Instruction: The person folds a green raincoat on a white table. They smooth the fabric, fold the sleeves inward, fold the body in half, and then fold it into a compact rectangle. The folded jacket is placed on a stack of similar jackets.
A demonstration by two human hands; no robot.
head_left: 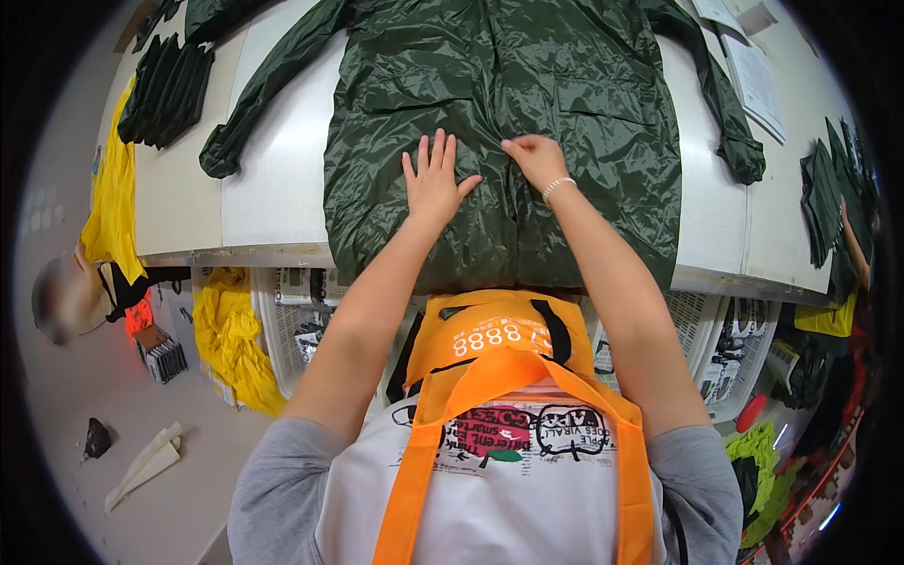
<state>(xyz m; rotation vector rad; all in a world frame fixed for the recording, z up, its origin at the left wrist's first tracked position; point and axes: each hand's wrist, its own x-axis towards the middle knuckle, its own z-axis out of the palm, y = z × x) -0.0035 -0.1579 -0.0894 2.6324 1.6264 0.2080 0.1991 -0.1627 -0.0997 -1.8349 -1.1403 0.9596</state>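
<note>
A shiny dark green rain jacket lies front up on a white worktable, its sleeves spread to both sides and its lower hem hanging over the near edge. Fingers spread, my left hand rests flat on the jacket, just left of the front placket. My right hand, with a beaded bracelet on its wrist, is closed in a pinch at the placket, a little below the level of the pocket flaps. Its fingertips seem to grip the fabric edge, though any small fastener there cannot be made out.
Folded dark green pieces lie at the table's left, beside hanging yellow fabric. Papers lie at the right. White plastic baskets with packaged items stand underneath. Another person is at the left; an arm shows far right.
</note>
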